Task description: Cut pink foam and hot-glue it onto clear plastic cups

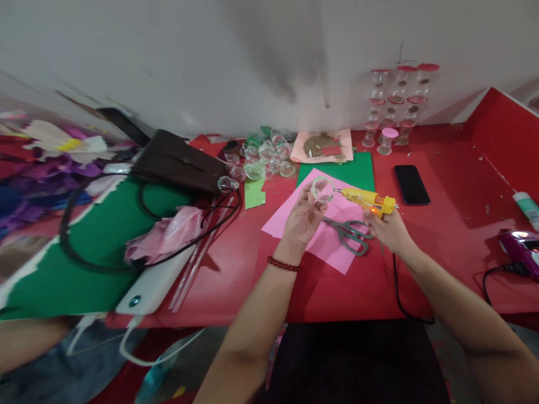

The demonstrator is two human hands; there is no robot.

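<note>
My left hand (304, 216) pinches a small clear plastic cup (323, 189) and holds it up with its round rim facing me. My right hand (389, 227) grips a yellow hot glue gun (369, 198) whose nozzle points left and touches the cup's rim. An orange light glows on the gun. Both hands hover over a pink paper sheet (322, 238) on the red table (446, 224). Grey-handled scissors (351, 234) lie on the pink sheet just below the hands.
A heap of clear cups (265, 160) lies at the back, stacked cups (396, 106) stand by the wall. A black phone (411, 184) lies right of the gun. Green paper (356, 171), a brown bag (179, 160), cables, pink tissue (166, 233) and a purple device (522, 249) surround the work spot.
</note>
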